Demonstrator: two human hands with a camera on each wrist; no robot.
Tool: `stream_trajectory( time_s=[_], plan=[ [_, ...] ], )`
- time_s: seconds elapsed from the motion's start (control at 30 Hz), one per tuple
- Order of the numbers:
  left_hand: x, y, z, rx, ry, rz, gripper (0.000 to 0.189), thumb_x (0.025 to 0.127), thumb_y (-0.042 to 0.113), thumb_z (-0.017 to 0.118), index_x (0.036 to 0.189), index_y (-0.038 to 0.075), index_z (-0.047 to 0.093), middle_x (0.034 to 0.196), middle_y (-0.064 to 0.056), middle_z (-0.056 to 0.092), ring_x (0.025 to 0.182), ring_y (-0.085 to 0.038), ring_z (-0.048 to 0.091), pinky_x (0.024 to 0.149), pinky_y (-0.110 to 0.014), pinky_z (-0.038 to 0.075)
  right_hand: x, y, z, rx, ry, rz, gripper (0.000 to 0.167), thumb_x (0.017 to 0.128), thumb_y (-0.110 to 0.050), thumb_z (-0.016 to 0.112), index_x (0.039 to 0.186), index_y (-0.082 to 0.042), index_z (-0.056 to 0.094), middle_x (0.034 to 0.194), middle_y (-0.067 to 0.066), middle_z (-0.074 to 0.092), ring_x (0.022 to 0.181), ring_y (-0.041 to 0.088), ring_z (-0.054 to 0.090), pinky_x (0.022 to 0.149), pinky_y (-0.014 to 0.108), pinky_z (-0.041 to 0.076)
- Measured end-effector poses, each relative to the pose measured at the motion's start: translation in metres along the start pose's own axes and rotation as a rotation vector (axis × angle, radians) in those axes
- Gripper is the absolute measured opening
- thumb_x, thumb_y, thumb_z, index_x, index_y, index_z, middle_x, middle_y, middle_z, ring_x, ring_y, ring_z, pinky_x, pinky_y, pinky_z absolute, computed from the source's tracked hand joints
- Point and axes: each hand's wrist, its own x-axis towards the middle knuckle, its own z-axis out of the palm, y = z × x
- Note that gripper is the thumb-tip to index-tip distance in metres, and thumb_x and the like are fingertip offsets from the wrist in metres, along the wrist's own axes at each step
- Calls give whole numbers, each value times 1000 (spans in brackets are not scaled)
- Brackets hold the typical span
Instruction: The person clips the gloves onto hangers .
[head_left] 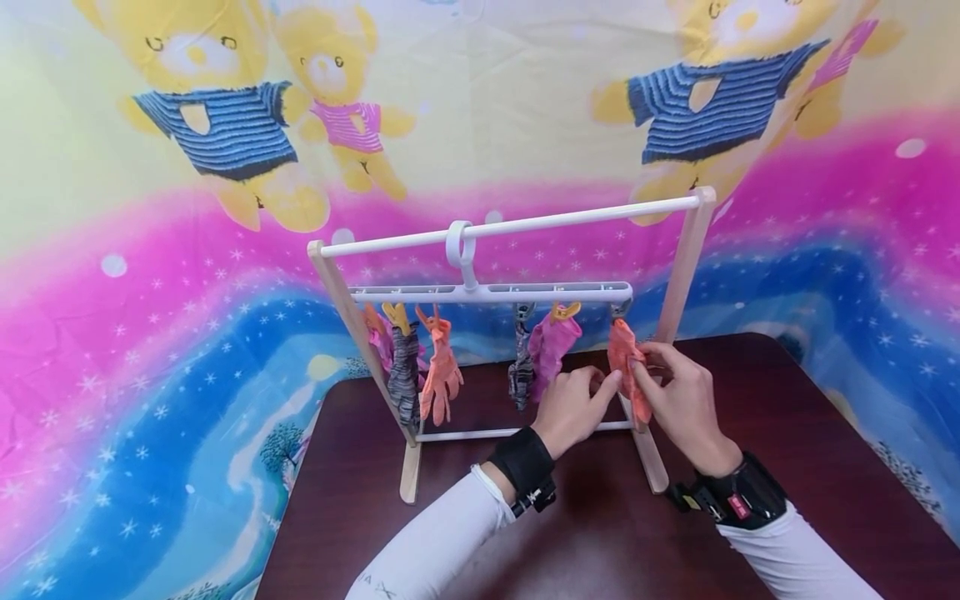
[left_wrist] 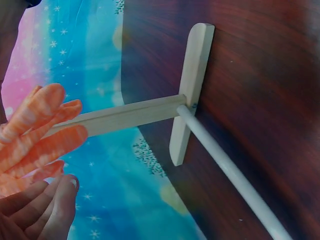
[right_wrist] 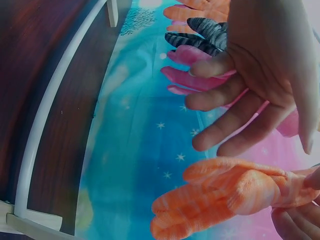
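Observation:
An orange knit glove (head_left: 628,367) hangs at the right end of the white clip hanger (head_left: 555,293), below a grey clip (head_left: 619,307). My right hand (head_left: 684,407) pinches this glove at its side; in the right wrist view, the fingertips (right_wrist: 295,222) grip it near the cuff, with the glove fingers (right_wrist: 200,210) dangling free. My left hand (head_left: 572,408) is beside the glove, thumb reaching toward it. In the right wrist view that left hand (right_wrist: 265,85) has its fingers spread and loosely bent, holding nothing.
The hanger hooks on the top rod (head_left: 585,220) of a wooden stand (head_left: 686,267). A grey glove (head_left: 522,367), pink glove (head_left: 553,350), another orange glove (head_left: 442,375) and several others hang from it. Below runs a lower white rod (head_left: 480,434). The stand rests on a dark table (head_left: 600,550) before a patterned cloth.

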Motion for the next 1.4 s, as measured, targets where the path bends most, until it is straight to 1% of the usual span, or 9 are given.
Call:
stream_trajectory(
  time_s=[0.13,0.37,0.5,0.63,0.73,0.87,0.97,1.13,1.4],
  plan=[
    [-5,-3,2,47,-12,12,52,104,57,40,106,19,74,83,7,72,77,-6,66,67,-20,46,0,0,1,10,-9,-7,25,84,5,76,108,1,71,94,19,75,83,-28,50,58,7,43],
    [-20,-8,7,48,-113,48,52,104,59,39,117,22,72,73,12,65,70,0,60,62,-18,43,-1,1,2,5,-11,-31,27,85,4,76,111,-1,72,95,15,76,83,-20,56,60,9,44],
    [-29,-12,11,60,-118,47,52,103,61,38,119,24,72,90,12,75,84,-2,69,71,-21,50,-2,1,2,-13,-19,-42,29,85,4,76,113,-2,72,98,13,76,82,-13,59,61,14,46],
    [-37,-17,14,66,-119,46,52,103,61,38,122,26,71,106,10,77,96,-5,72,79,-24,54,-5,2,2,-36,-32,-41,31,84,4,76,114,-2,71,99,12,76,79,-3,64,63,14,48],
    [-42,-21,16,54,-121,43,48,103,58,41,120,25,72,101,10,76,89,-3,70,73,-21,52,-8,2,2,-46,-53,-36,30,85,2,77,114,-3,71,96,11,76,75,10,68,65,13,49],
    [-49,-26,20,60,-116,51,44,103,55,45,116,24,74,83,13,71,73,2,62,63,-16,44,-14,2,3,-54,-89,-17,29,85,-1,77,114,-2,71,92,12,75,75,22,69,69,6,46],
    [-53,-30,24,66,-111,64,40,104,52,47,113,24,75,74,15,66,67,4,55,60,-15,39,-20,2,3,-62,-111,0,28,86,-4,77,114,-2,71,91,12,74,74,23,69,69,3,43],
    [-63,-39,27,88,-95,52,34,102,49,51,107,26,75,73,18,63,67,6,53,61,-16,40,-31,5,3,-92,-130,19,24,88,-10,76,111,-4,72,91,11,75,73,24,70,65,6,44],
    [-75,-58,25,89,-70,34,27,100,43,57,106,24,76,65,19,57,61,7,50,59,-16,40,-48,12,4,-164,-174,51,24,87,-14,78,109,-8,73,90,8,74,71,20,67,59,25,50]
  ],
)
